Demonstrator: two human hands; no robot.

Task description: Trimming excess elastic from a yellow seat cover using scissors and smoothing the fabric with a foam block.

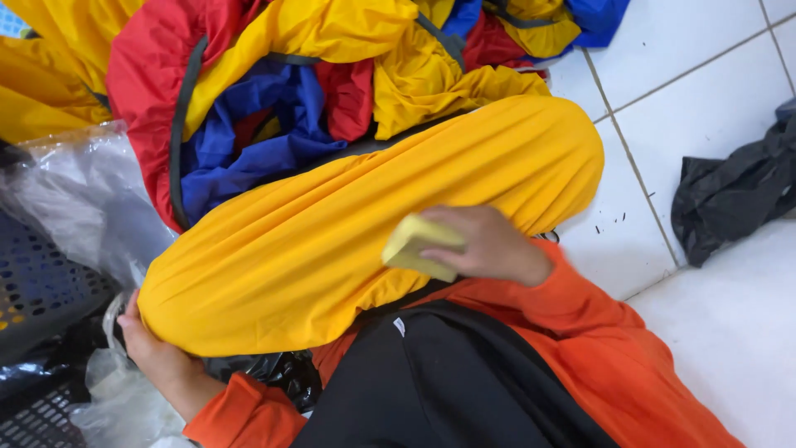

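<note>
yellow cloth roll [332,241]: pleated, taut | right hand [489,245]: pale yellow block [419,246]

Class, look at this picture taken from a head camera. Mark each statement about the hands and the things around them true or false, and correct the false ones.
1. The right hand holds a yellow sponge. True.
2. The sponge rests against blue cloth. False: it is pressed on the yellow cloth.
3. The left hand grips one end of the yellow cloth. True.
4. The floor is wooden. False: it is white tile.
5. A black bag lies on the floor. True.
</note>
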